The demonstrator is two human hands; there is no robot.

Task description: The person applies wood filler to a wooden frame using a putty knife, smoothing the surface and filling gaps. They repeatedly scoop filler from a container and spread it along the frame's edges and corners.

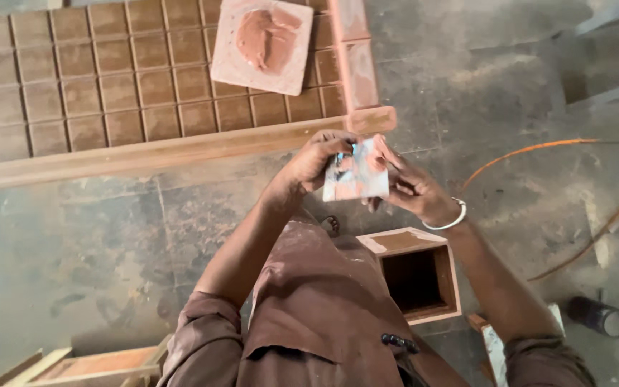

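Both my hands hold a small flat square piece [356, 175], pale with reddish and blue smears, in front of my chest. My left hand [317, 158] grips its upper left edge with fingers curled over it. My right hand [410, 188], with a metal bangle on the wrist, holds its right edge. Just beyond the hands runs a long wooden frame bar [145, 154] bordering a bed of square brown tiles [109, 79]. A square slab [261, 44] with a lump of reddish paste lies on those tiles.
A small open wooden box [417, 276] stands on the concrete floor below my right arm. A wooden mould [87, 362] lies at the bottom left. An orange cable [531, 150] crosses the floor on the right, near a dark cylindrical can [600, 315].
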